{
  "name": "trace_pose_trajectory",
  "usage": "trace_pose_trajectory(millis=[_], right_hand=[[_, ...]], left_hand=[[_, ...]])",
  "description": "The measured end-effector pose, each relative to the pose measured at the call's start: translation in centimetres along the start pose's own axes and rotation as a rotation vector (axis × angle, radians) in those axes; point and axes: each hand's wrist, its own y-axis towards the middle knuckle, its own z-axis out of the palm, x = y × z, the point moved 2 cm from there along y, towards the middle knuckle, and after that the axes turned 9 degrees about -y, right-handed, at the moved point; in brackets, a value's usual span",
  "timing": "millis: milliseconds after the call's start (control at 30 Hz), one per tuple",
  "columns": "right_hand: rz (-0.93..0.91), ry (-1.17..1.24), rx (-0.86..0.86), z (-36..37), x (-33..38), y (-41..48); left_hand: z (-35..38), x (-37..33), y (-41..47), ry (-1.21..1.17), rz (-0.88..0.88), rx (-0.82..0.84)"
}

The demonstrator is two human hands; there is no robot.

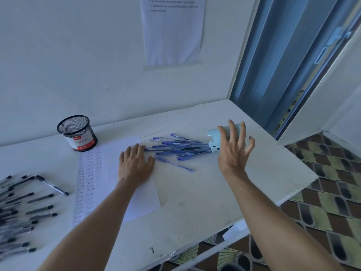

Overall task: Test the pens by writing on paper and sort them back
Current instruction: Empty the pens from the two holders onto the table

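White table (214, 192) (patterned floor (322, 212) beyond): left hand (134, 165) flat on paper (109, 173), right hand (233, 151) fingers (232, 131) splayed.

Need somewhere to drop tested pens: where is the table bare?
Bare table lies between the paper and the right edge, nearer than the blue pens; also a strip between those pens and the wall. Crowded: the black pens at far left, the mesh cup behind them.

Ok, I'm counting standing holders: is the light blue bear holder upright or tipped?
Tipped: the bear holder lies on its side, blue pens spilling from its mouth onto the table.
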Motion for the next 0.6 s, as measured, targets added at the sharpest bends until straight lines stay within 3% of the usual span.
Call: trace_pose_trajectory(millis=[300,600], right_hand=[[0.101,0.005,-0.073,-0.4,-1.7,0.1],[0.043,0.254,0.131,-0.7,2.2,-1.3]], left_hand=[[0.0,0.1,0.0,-0.005,-0.011,0.020],[0.0,0.1,-0.1,0.043,-0.009,0.141]])
